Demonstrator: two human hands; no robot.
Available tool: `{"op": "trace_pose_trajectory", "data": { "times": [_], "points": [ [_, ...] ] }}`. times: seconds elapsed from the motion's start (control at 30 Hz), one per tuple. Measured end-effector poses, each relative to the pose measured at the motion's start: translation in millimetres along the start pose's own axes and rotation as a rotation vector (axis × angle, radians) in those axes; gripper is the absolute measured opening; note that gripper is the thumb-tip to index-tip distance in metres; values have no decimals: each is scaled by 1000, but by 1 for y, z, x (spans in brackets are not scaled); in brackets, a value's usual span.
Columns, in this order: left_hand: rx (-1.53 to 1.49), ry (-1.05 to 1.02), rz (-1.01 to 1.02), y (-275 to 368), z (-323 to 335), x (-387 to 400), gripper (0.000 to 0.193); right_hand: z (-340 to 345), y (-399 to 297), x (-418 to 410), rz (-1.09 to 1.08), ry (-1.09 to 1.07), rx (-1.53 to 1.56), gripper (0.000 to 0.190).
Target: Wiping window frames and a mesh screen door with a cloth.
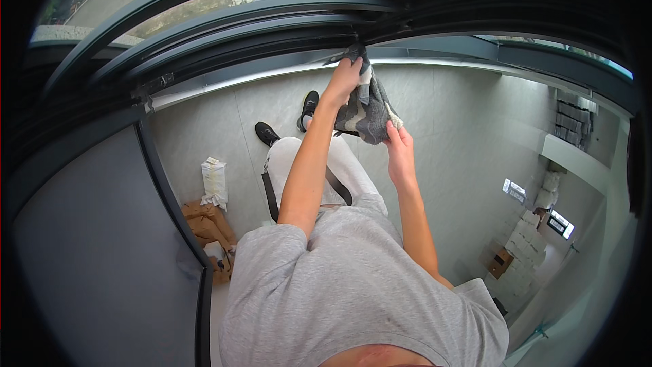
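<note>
A grey cloth with cream patches hangs in folds between my two hands. My left hand grips its upper part, close to the dark metal window frame. At the lower right corner, my right hand pinches the cloth's pale edge between thumb and fingers. The top end of the cloth reaches the frame's lower corner; whether it presses on the metal there, I cannot tell. Below that corner runs a pale sill.
Grey floor tiles lie beneath me. A grey panel with a dark frame stands at my left, beside a white package and crumpled brown paper. White packages and a small cardboard box stand along the right.
</note>
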State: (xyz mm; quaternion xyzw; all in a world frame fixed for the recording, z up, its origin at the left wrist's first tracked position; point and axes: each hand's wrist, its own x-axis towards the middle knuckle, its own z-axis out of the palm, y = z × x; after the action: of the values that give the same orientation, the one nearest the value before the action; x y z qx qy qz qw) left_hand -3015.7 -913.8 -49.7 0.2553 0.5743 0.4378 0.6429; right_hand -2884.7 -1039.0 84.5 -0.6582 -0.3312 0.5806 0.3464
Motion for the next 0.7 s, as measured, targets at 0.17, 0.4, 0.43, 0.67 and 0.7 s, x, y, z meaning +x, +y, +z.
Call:
{"op": "trace_pose_trajectory", "data": {
  "times": [0.17, 0.4, 0.43, 0.67, 0.7],
  "points": [
    [-58, -119, 1, -24, -12, 5, 40, 3, 1, -1, 11, -4, 4, 34],
    [177, 200, -79, -58, -117, -22, 33, 0, -6, 2, 1, 62, 149, 33],
    [-83, 126, -136, -55, -130, -31, 31, 1, -9, 3, -6, 51, 171, 33],
    [-258, 102, -255, -59, -156, -75, 33, 17, -15, 5, 11, 34, 153, 33],
    [-334, 153, -236, -58, -153, -78, 33, 19, -16, 6, 7, 31, 149, 33]
  ]
}}
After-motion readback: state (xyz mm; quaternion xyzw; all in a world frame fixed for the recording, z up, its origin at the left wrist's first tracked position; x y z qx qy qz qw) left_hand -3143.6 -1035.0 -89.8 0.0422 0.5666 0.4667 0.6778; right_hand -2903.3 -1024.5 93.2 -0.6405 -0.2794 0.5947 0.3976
